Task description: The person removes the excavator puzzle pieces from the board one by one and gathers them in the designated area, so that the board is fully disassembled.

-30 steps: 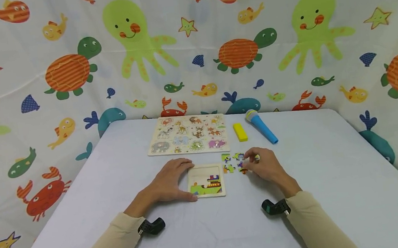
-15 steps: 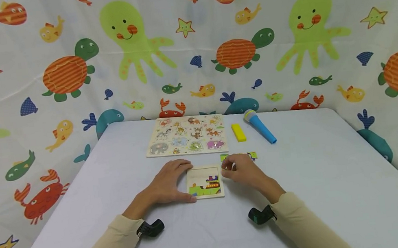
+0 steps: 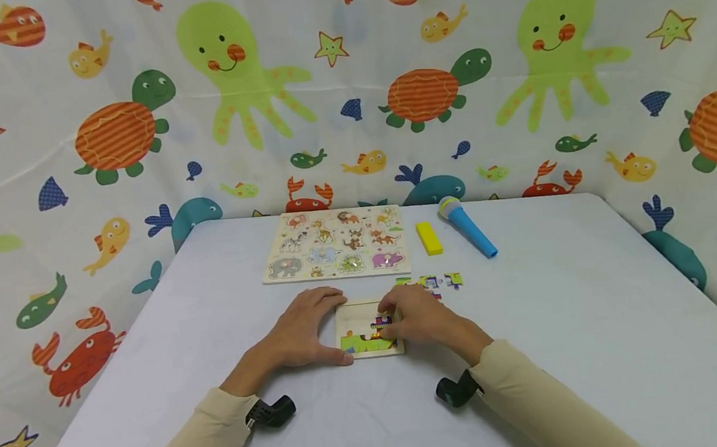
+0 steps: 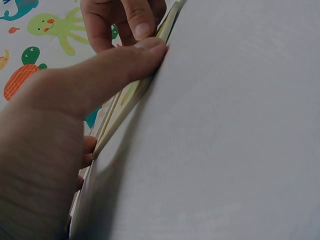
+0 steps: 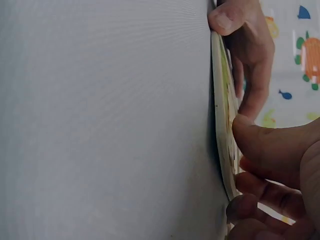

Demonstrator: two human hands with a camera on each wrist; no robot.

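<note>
A small square wooden jigsaw tray [image 3: 378,354] lies on the white table, partly filled with green and multicoloured pieces along its bottom and right. My left hand [image 3: 307,330] holds it from the left, thumb at the lower edge and fingers at the top corner. Over the tray's right side is my right hand [image 3: 421,316], thumb and fingers drawn together at a jigsaw piece that they mostly hide. In the right wrist view, the right thumb [image 5: 265,147] and fingertips meet at the tray's rim [image 5: 220,110]. Loose jigsaw pieces [image 3: 453,280] lie behind the right hand, some partly covered.
Behind the tray lies a large wooden animal puzzle board [image 3: 334,245]. To its right are a yellow block [image 3: 429,238] and a blue toy microphone [image 3: 470,229]. A curtain [image 3: 345,107] printed with sea animals hangs behind the white table [image 3: 608,313].
My right hand has moved left from the loose pieces, past the tray's right edge, and now sits over the tray. My left hand stays on the tray.
</note>
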